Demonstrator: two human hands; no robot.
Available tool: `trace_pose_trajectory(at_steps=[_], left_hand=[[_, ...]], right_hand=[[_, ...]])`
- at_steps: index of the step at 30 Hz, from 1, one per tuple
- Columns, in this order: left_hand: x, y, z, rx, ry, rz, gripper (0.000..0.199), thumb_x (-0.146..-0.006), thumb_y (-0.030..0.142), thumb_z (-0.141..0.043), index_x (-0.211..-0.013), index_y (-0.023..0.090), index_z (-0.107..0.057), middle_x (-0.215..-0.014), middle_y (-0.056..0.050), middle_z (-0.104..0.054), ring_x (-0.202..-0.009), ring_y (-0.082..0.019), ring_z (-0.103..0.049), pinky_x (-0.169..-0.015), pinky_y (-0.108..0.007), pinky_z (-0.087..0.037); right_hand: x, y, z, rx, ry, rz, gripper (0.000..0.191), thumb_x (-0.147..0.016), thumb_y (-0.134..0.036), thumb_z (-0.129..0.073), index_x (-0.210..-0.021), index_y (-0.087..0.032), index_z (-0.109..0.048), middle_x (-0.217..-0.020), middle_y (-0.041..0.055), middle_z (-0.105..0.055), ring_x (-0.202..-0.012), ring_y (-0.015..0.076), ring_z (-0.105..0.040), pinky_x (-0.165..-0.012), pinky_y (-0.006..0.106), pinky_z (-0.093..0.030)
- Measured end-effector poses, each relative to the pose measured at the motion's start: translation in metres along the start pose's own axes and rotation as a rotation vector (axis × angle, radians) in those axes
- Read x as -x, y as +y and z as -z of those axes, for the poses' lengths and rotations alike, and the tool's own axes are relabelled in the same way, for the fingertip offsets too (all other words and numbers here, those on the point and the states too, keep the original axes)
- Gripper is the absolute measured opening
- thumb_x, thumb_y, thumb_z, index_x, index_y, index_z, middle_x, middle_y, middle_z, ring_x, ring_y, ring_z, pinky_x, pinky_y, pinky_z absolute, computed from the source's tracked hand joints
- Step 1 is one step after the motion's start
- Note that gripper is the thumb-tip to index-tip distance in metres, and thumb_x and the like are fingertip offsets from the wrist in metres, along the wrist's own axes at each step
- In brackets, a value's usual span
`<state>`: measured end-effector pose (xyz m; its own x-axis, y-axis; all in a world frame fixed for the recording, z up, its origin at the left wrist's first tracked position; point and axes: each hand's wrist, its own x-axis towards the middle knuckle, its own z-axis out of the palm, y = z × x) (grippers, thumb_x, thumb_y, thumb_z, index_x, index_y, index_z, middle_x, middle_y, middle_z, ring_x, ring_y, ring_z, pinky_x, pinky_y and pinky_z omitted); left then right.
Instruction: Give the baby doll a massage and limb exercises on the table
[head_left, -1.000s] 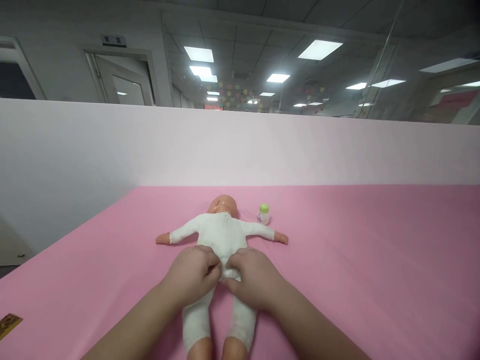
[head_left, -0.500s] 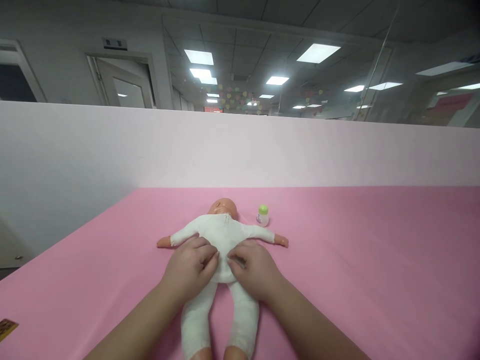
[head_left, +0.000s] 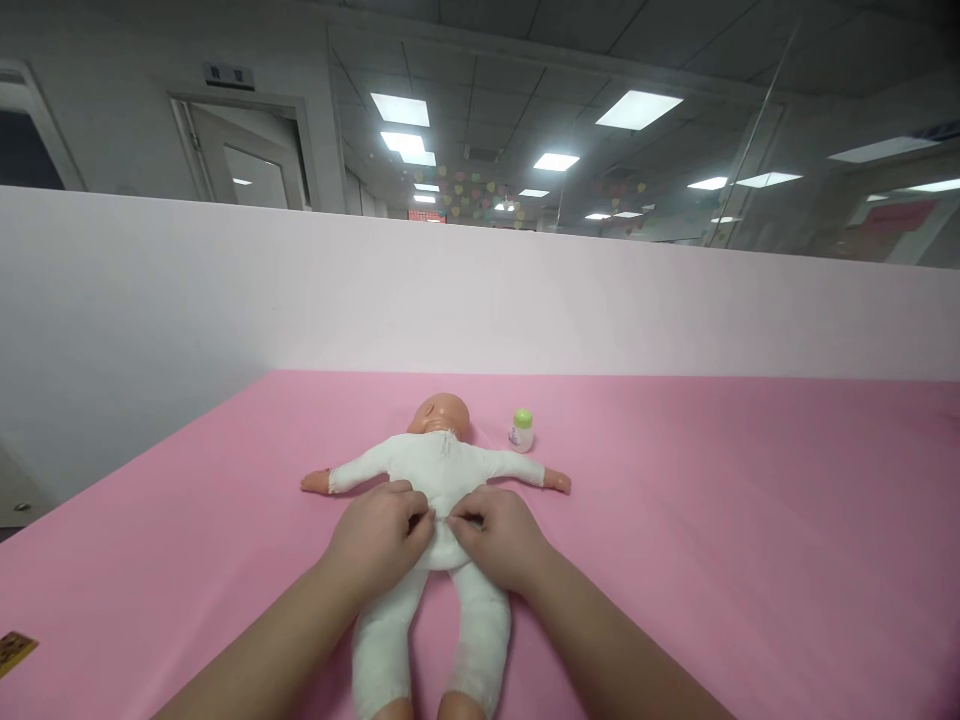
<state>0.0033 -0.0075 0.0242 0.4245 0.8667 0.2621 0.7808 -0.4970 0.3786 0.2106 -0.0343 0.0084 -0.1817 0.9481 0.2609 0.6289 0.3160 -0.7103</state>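
Observation:
A baby doll [head_left: 445, 465] with a white cloth body lies stretched out on a pink surface, arms spread and head at the far end. My left hand [head_left: 386, 535] rests on the left side of its lower torso, thumb and fingers pinched together on the white cloth. Mirroring it, my right hand [head_left: 499, 535] pinches at the cloth on the right side. A narrow gap separates the two sets of fingertips near the torso's midline. Both hands cover parts of the doll's waist and hips. Past its right arm stands a small bottle [head_left: 521, 432] with a green cap.
The pink mat [head_left: 712, 530] stretches out on both sides of the doll. A white padded wall [head_left: 480, 295] rises along the back and left. A yellow-and-dark label [head_left: 15, 652] shows at the lower left edge. Behind the wall are glass and an ajar door [head_left: 251, 160].
The view has tilted slightly, and the doll and bottle appear a little further left. My two pinched hands have come marginally closer together on the torso.

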Motion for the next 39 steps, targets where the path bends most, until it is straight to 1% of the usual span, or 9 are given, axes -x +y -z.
trace_pose_trajectory(at_steps=[3,6,11,16,25,27,30,33,39], left_hand=[[0.001,0.000,0.000,0.001,0.000,0.010,0.034,-0.096,0.031,-0.053,-0.063,0.021,-0.052,-0.074,-0.004,-0.063,-0.073,-0.023,-0.062,-0.063,-0.036,-0.039],[0.001,-0.004,0.001,0.008,0.077,-0.038,0.033,-0.098,0.031,-0.051,-0.068,0.022,-0.058,-0.079,-0.005,-0.066,-0.080,-0.024,-0.063,-0.069,-0.038,-0.044],[0.001,-0.012,0.001,0.022,0.208,-0.147,0.023,-0.098,0.026,-0.050,-0.098,0.024,-0.073,-0.106,-0.007,-0.072,-0.102,-0.027,-0.064,-0.086,-0.042,-0.050],[-0.002,-0.012,-0.005,0.025,0.096,-0.099,0.028,-0.097,0.023,-0.051,-0.101,0.025,-0.078,-0.106,-0.007,-0.074,-0.103,-0.029,-0.065,-0.092,-0.044,-0.051],[-0.001,-0.010,-0.001,0.015,0.054,-0.005,0.022,-0.092,0.026,-0.056,-0.094,0.025,-0.078,-0.100,-0.007,-0.075,-0.093,-0.028,-0.069,-0.074,-0.040,-0.052],[-0.002,-0.012,0.000,-0.006,0.086,-0.018,0.023,-0.093,0.028,-0.056,-0.100,0.025,-0.078,-0.108,-0.008,-0.075,-0.100,-0.030,-0.068,-0.079,-0.042,-0.054],[-0.002,-0.015,-0.003,-0.068,0.134,-0.087,0.033,-0.094,0.029,-0.055,-0.121,0.023,-0.075,-0.131,-0.009,-0.071,-0.123,-0.033,-0.063,-0.101,-0.049,-0.052],[-0.002,-0.017,-0.008,-0.097,0.112,-0.119,0.047,-0.095,0.028,-0.054,-0.139,0.019,-0.068,-0.150,-0.011,-0.062,-0.141,-0.034,-0.053,-0.118,-0.052,-0.042],[-0.003,-0.023,-0.014,-0.009,0.005,-0.030,0.056,-0.095,0.031,-0.054,-0.149,0.017,-0.063,-0.154,-0.011,-0.059,-0.142,-0.035,-0.053,-0.115,-0.053,-0.046]], right_hand=[[-0.001,0.001,0.002,-0.045,0.001,0.013,0.020,-0.091,-0.017,-0.063,-0.081,-0.023,-0.079,-0.090,0.0024,-0.077,-0.087,0.0206,-0.070,-0.078,0.032,-0.052],[-0.002,0.002,0.004,-0.037,0.050,0.016,0.021,-0.092,-0.017,-0.061,-0.083,-0.023,-0.079,-0.090,0.0017,-0.079,-0.087,0.0209,-0.071,-0.080,0.033,-0.054],[-0.001,0.003,0.002,-0.016,0.151,0.012,0.022,-0.094,-0.018,-0.062,-0.099,-0.024,-0.082,-0.108,0.0039,-0.080,-0.106,0.0235,-0.072,-0.096,0.035,-0.054],[-0.001,0.004,-0.004,0.006,0.077,-0.014,0.028,-0.090,-0.020,-0.066,-0.112,-0.024,-0.083,-0.115,0.0036,-0.080,-0.112,0.0246,-0.071,-0.102,0.037,-0.052],[-0.002,0.007,-0.003,-0.019,0.083,-0.043,0.026,-0.092,-0.020,-0.066,-0.113,-0.024,-0.082,-0.120,0.0041,-0.079,-0.116,0.0252,-0.071,-0.106,0.039,-0.052],[-0.003,0.008,-0.003,0.007,0.133,-0.053,0.030,-0.093,-0.021,-0.066,-0.119,-0.022,-0.080,-0.126,0.0056,-0.077,-0.121,0.0260,-0.068,-0.109,0.040,-0.050],[-0.004,0.011,-0.004,0.056,0.187,-0.048,0.043,-0.091,-0.024,-0.070,-0.133,-0.019,-0.074,-0.136,0.0078,-0.073,-0.130,0.0277,-0.063,-0.115,0.041,-0.046],[-0.004,0.013,-0.006,0.073,0.132,-0.039,0.048,-0.092,-0.026,-0.068,-0.139,-0.018,-0.070,-0.140,0.0079,-0.071,-0.133,0.0280,-0.062,-0.117,0.042,-0.045],[-0.005,0.014,-0.006,0.100,0.056,-0.044,0.047,-0.095,-0.029,-0.064,-0.141,-0.020,-0.070,-0.142,0.0078,-0.070,-0.134,0.0291,-0.062,-0.115,0.043,-0.047]])
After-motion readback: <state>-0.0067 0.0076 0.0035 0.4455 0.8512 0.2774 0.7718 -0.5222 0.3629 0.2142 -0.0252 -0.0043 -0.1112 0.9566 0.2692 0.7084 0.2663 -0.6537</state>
